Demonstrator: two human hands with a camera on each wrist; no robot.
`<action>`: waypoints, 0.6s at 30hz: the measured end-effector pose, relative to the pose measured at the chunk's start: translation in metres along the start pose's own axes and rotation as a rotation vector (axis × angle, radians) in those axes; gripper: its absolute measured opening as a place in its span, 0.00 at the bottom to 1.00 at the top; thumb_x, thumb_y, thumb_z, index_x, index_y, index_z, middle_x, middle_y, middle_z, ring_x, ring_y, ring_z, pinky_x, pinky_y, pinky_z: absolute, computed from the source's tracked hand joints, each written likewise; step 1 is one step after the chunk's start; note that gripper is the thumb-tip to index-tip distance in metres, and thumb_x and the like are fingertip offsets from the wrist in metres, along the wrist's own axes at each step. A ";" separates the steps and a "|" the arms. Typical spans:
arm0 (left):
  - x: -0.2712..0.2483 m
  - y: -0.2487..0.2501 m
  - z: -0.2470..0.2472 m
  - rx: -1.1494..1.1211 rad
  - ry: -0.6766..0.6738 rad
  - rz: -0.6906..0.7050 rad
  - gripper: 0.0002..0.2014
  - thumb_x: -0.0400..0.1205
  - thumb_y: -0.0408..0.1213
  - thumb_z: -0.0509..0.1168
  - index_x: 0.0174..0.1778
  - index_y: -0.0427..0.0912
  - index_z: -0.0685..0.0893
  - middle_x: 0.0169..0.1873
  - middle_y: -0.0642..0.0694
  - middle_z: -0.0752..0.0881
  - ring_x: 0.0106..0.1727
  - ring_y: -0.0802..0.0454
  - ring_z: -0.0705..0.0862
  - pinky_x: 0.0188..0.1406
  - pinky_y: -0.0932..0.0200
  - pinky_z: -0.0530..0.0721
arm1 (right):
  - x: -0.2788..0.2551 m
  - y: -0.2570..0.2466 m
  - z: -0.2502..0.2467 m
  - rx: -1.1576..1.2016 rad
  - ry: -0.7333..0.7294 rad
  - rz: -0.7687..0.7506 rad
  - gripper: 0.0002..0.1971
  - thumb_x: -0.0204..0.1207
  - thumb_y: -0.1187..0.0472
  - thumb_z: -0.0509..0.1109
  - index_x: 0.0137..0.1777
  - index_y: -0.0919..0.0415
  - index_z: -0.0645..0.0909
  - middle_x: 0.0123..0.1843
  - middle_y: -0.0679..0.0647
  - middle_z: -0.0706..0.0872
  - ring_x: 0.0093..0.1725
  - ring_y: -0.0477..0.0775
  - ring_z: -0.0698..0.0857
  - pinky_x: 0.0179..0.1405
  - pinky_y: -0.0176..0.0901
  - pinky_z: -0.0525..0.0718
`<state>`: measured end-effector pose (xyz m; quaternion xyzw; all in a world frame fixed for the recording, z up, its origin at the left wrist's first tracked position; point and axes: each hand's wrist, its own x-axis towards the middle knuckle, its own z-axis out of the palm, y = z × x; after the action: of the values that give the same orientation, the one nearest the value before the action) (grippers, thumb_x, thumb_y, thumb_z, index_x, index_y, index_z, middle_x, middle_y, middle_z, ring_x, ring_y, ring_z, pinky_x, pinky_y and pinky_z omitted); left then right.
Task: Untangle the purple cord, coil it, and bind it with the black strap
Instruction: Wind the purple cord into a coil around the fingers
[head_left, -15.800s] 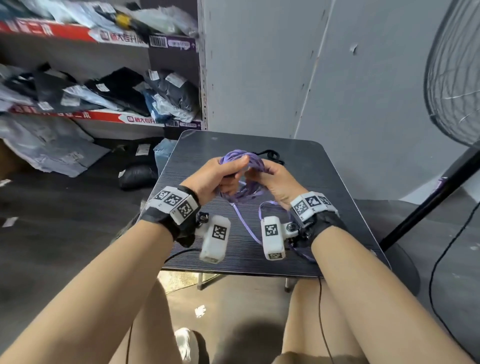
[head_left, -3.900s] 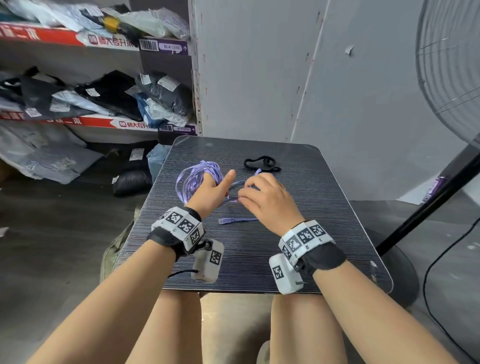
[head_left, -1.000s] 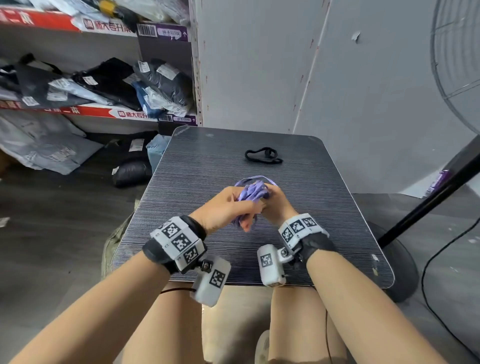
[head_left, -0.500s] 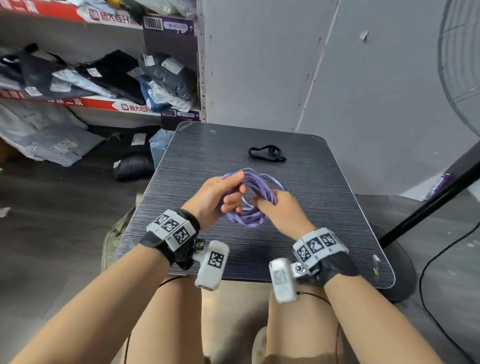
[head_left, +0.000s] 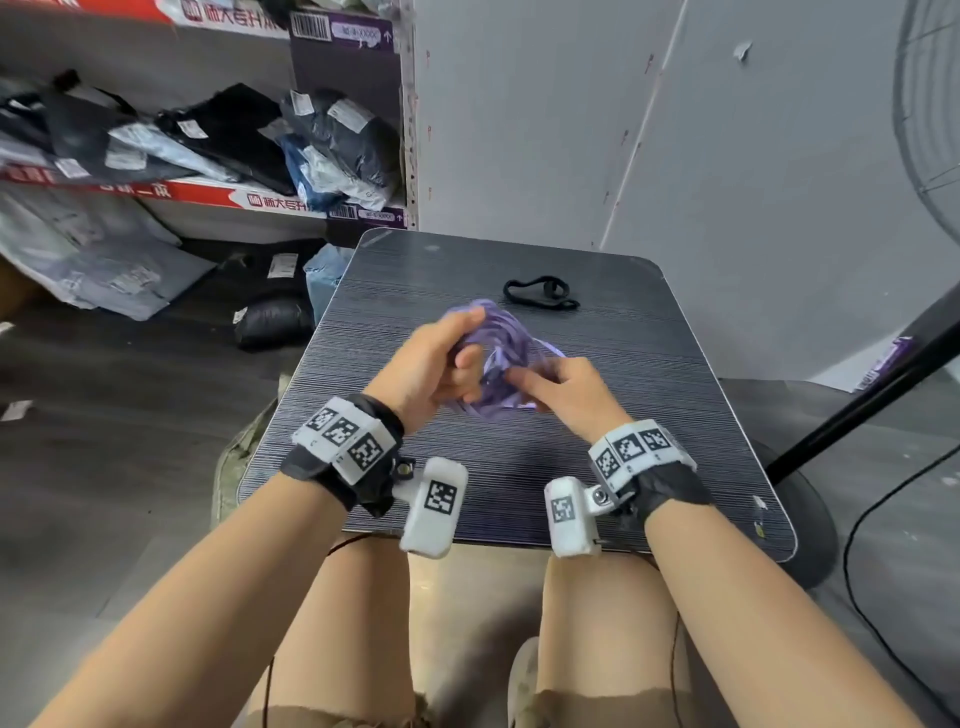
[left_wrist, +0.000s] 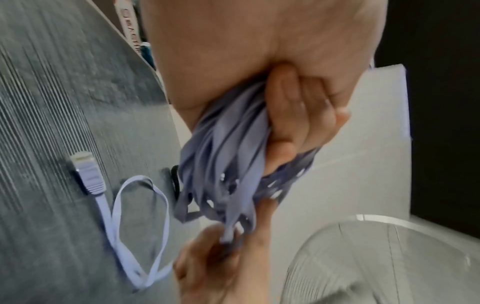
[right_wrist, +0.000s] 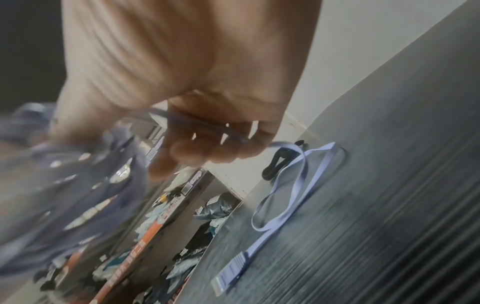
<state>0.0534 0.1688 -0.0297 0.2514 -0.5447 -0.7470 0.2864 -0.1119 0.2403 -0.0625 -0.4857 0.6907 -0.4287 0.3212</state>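
- The left hand (head_left: 434, 364) clenches a bundle of the purple cord (head_left: 501, 345), its grip wrapped round the gathered loops above the table (head_left: 675, 415).
- The right hand (head_left: 569, 387) pinches strands at the bundle's lower side.
- 1 loose end with its plug (left_wrist: 87, 170) lies on the table.
- The black strap (head_left: 540, 292) lies beyond, apart from both hands.
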 end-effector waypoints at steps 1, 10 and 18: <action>0.003 0.002 -0.007 -0.083 0.049 0.009 0.29 0.86 0.47 0.52 0.15 0.48 0.70 0.11 0.56 0.62 0.14 0.58 0.58 0.21 0.61 0.58 | 0.000 0.003 -0.004 -0.029 0.022 -0.011 0.21 0.74 0.47 0.69 0.28 0.62 0.77 0.27 0.57 0.75 0.28 0.49 0.73 0.34 0.41 0.71; 0.025 0.000 -0.051 -0.402 0.459 0.046 0.23 0.86 0.54 0.52 0.26 0.47 0.65 0.12 0.55 0.62 0.15 0.57 0.59 0.23 0.65 0.68 | 0.019 0.032 -0.031 -0.470 0.049 0.076 0.14 0.85 0.54 0.53 0.46 0.57 0.78 0.44 0.55 0.83 0.46 0.58 0.81 0.42 0.48 0.77; 0.026 -0.014 -0.049 -0.296 0.347 0.084 0.24 0.82 0.60 0.56 0.27 0.49 0.63 0.17 0.56 0.59 0.21 0.56 0.54 0.29 0.60 0.52 | 0.033 0.020 -0.022 -0.713 0.228 0.021 0.16 0.86 0.53 0.50 0.42 0.58 0.73 0.35 0.56 0.77 0.53 0.64 0.78 0.36 0.50 0.73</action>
<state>0.0667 0.1210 -0.0584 0.3084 -0.3820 -0.7518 0.4402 -0.1498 0.2184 -0.0721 -0.5090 0.8330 -0.2091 0.0573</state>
